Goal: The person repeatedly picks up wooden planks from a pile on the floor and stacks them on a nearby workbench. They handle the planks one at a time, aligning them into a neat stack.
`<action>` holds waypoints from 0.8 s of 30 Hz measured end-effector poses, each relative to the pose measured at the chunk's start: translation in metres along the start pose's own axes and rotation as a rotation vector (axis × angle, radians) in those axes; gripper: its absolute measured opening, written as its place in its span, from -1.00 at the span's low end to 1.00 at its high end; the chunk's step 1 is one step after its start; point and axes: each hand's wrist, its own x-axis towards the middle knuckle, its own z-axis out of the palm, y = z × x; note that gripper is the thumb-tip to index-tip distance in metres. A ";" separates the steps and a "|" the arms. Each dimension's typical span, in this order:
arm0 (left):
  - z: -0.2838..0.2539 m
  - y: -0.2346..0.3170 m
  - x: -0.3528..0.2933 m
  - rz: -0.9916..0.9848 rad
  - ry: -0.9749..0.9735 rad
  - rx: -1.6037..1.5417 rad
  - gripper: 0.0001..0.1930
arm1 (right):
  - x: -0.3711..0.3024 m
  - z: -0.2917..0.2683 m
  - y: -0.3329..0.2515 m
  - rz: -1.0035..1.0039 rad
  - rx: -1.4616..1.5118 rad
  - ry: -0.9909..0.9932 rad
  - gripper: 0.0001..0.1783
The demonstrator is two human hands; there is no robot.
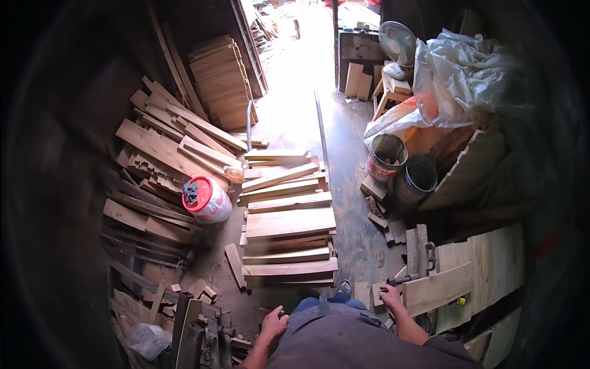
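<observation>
one pale board (439,289) beside right hand (389,296), likely stiff, heavyish, best held by both ends; left hand (275,322) empty, fingers loosely apart, right fingers can't tell.

Harsh daylight poured through the doorway (300,61) at twelve o'clock, bleaching the ground beyond to white and spreading a bluish glare down the floor (354,184) toward the centre. The plastic sheeting (473,74) at two o'clock caught a pale sheen, while shadow swallowed the walls at nine and the area at three. Straight lines bowed through the fisheye lens, and detail turned soft and murky toward the black, vignetted rim.
</observation>
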 end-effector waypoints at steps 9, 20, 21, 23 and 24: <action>-0.016 -0.007 0.071 0.071 0.089 -0.141 -0.41 | -0.014 0.039 -0.098 -0.181 -0.339 -0.165 -0.45; -0.065 0.001 0.188 0.084 0.308 -0.432 -0.47 | 0.076 0.064 -0.226 -0.382 -0.429 -0.362 -0.49; -0.064 0.017 0.198 0.077 0.303 -0.460 -0.45 | 0.096 0.063 -0.237 -0.391 -0.364 -0.357 -0.47; -0.061 0.054 0.218 0.063 0.292 -0.513 -0.41 | 0.146 0.061 -0.255 -0.386 -0.232 -0.343 -0.43; -0.054 0.069 0.228 0.058 0.277 -0.593 -0.40 | 0.173 0.061 -0.263 -0.370 -0.163 -0.337 -0.42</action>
